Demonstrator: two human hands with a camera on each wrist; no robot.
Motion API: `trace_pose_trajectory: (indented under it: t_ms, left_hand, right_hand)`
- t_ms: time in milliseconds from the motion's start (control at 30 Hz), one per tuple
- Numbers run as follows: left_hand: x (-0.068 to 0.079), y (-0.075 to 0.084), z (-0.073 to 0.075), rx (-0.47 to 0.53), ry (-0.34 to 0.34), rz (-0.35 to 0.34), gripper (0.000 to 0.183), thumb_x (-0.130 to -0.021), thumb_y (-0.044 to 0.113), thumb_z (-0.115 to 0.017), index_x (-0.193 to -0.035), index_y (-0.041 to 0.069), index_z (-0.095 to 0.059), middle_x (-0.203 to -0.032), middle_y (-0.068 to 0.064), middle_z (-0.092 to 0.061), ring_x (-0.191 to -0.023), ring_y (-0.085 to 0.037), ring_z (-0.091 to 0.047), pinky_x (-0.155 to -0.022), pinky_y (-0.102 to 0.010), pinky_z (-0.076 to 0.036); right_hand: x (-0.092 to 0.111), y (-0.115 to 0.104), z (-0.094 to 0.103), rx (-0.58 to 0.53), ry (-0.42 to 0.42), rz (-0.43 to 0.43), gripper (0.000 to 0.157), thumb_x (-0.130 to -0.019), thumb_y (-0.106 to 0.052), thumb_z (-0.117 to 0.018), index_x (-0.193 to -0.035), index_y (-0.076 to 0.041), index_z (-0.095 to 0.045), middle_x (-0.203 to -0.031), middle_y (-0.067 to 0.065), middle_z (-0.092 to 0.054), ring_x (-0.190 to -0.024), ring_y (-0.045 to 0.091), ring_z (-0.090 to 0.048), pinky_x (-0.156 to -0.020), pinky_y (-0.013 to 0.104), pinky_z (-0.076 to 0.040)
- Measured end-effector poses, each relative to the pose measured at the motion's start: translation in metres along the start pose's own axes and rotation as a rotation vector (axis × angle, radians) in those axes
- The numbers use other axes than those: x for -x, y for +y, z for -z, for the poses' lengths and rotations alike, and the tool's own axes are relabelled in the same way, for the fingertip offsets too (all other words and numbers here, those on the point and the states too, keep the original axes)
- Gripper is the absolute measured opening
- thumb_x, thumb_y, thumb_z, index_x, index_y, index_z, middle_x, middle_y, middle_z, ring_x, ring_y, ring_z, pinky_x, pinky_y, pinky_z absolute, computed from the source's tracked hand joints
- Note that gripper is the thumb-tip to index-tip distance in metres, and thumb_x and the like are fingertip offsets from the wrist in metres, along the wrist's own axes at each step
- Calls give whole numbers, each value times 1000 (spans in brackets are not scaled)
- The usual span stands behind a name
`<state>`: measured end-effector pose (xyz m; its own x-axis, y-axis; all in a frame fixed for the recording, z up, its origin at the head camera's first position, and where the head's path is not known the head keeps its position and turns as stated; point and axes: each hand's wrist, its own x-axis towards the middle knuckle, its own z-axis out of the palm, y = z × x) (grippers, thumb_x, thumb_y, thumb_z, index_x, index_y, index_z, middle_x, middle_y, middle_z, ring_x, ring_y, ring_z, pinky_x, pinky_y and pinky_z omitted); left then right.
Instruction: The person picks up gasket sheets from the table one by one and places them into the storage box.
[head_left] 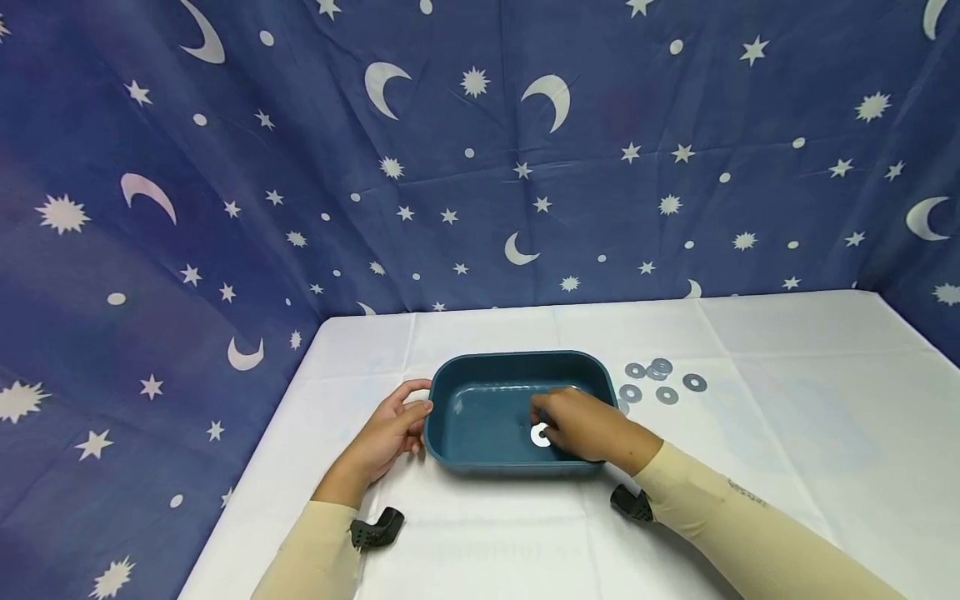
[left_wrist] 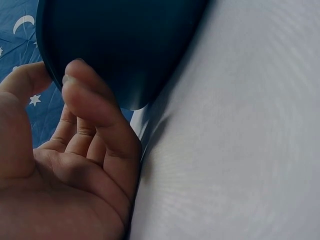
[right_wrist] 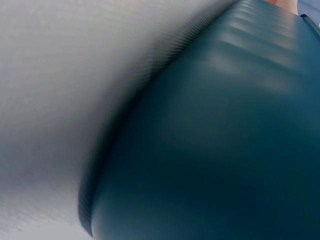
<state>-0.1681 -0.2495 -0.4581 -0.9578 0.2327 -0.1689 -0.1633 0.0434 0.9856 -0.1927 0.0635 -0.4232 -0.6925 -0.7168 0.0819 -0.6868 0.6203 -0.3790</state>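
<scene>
A dark teal rectangular tray (head_left: 480, 421) stands on the white-covered table. My left hand (head_left: 386, 433) holds its left end, thumb and index finger at the rim; in the left wrist view the curled fingers meet the tray's side (left_wrist: 125, 45). Inside the tray, toward its right half, my right hand (head_left: 588, 425) reaches down with bent fingers. It pinches a shiny flat metal washer (head_left: 537, 437) close to the tray floor, the washer partly covered by the fingers. The right wrist view shows only the tray's outer wall (right_wrist: 215, 135), and the right hand is out of sight there.
Several grey washers (head_left: 667, 396) lie loose on the table right of the tray, a few overlapping. The white tablecloth (head_left: 787, 442) spreads to both sides. Blue curtains (head_left: 465, 225) with moons and stars hang behind and at the left.
</scene>
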Motion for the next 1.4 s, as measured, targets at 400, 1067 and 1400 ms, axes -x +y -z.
trace_pose_trajectory:
  t_ms: [400, 1067, 1400]
  left_hand:
    - [1, -1, 0, 22, 1, 4, 47, -102, 24, -54, -144, 13, -36, -84, 6, -61, -60, -5, -53, -51, -20, -43]
    - [1, -3, 1, 7, -8, -6, 49, -103, 24, -54, -144, 9, -34, -80, 6, -58, -60, -5, -53, -52, -19, -44]
    - [2, -1, 1, 17, 3, -11, 49, -102, 23, -55, -145, 10, -35, -78, 7, -58, -58, -5, -52, -52, -18, -44]
  right_hand:
    - [0, 1, 1, -66, 78, -26, 11, -91, -11, -70, -102, -12, -67, -85, -6, -59, -75, 6, -53, -67, 25, -48]
    - [50, 18, 46, -222, 568, 4, 19, -89, 0, -69, -103, -13, -68, -85, -8, -62, -74, 3, -54, -64, 23, -52]
    - [59, 46, 56, -218, 581, -114, 15, -90, 1, -65, -99, -11, -69, -75, -5, -60, -62, 6, -55, -59, 23, -49]
